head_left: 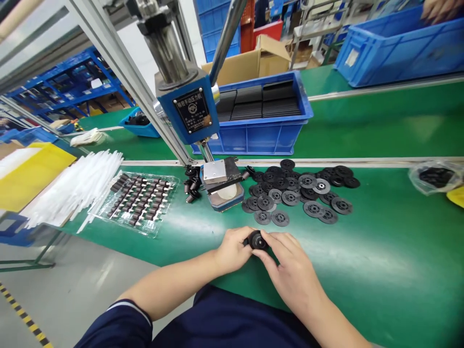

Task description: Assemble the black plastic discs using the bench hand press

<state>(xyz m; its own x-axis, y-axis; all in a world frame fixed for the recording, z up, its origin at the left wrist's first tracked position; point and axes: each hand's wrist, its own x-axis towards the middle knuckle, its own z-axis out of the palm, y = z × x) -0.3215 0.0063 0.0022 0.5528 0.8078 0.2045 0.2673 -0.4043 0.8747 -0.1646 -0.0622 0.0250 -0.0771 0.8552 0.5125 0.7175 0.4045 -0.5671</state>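
Between my hands, above the green bench near its front edge, is a small round black plastic part (258, 240) with a stepped hub facing up. My left hand (235, 249) pinches it from the left side, where a short dark stub shows by the fingers. On the other side, my right hand (286, 253) has its thumb and fingertips closed around the part's rim. Just beyond the hands lies a loose pile of flat black discs (290, 197) with holes around their centres. A blue hand press (197, 111) stands ahead to the left, its base (226, 197) on the bench.
Left of the press, a clear tray (155, 232) holds rows of dark cylinders beside white tubes (78, 186). Small black assemblies (193, 186) lie by the press base. Behind stand a blue bin (253, 137) of black parts and another blue bin (398, 53) with someone's hand at it. A plastic bag (435, 176) lies right.
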